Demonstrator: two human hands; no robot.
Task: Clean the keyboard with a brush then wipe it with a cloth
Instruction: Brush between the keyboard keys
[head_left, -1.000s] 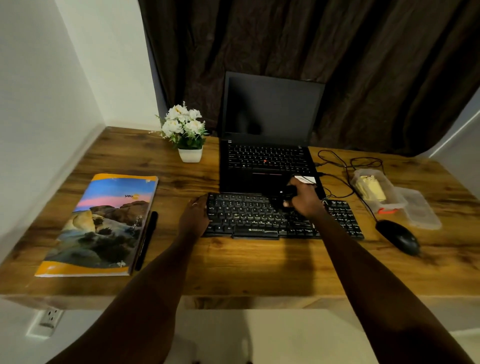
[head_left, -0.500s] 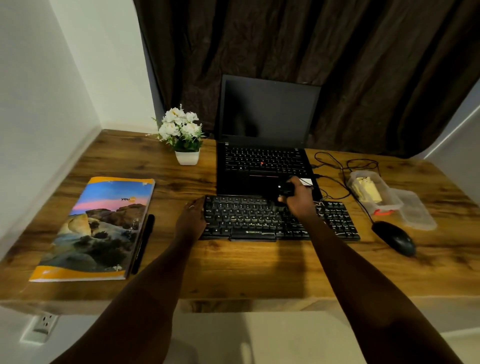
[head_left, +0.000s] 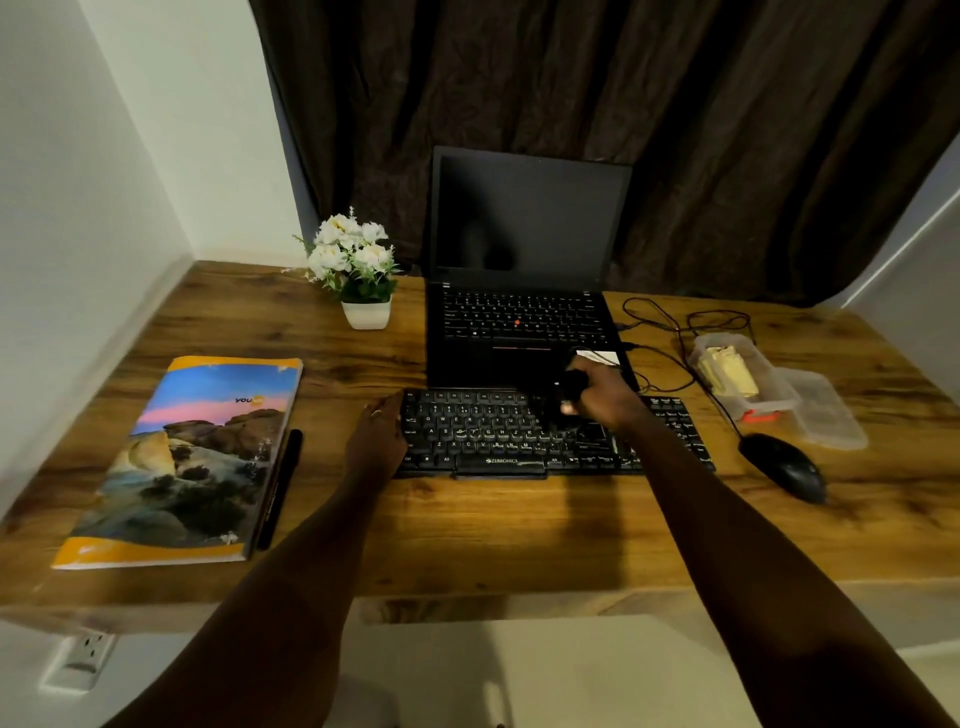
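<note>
A black external keyboard (head_left: 483, 436) lies on the wooden desk (head_left: 467, 525) in front of an open laptop (head_left: 524, 291). My right hand (head_left: 605, 397) is closed around a small dark brush (head_left: 569, 387) over the upper middle-right rows of the keyboard. My left hand (head_left: 376, 441) rests flat against the keyboard's left end, holding it steady. A yellowish cloth (head_left: 727, 371) sits folded in a clear plastic container (head_left: 776, 395) at the right. The brush's bristles are too dark to make out.
A black mouse (head_left: 787, 465) with its cable lies right of the keyboard. On the left lie a colourful book (head_left: 187, 457) and a black pen (head_left: 280, 483). A potted white flower (head_left: 358, 270) stands beside the laptop. A dark curtain hangs behind.
My right hand with the brush has shifted from the keyboard's middle up toward its top edge near the laptop. The left hand has stayed at the keyboard's left end.
</note>
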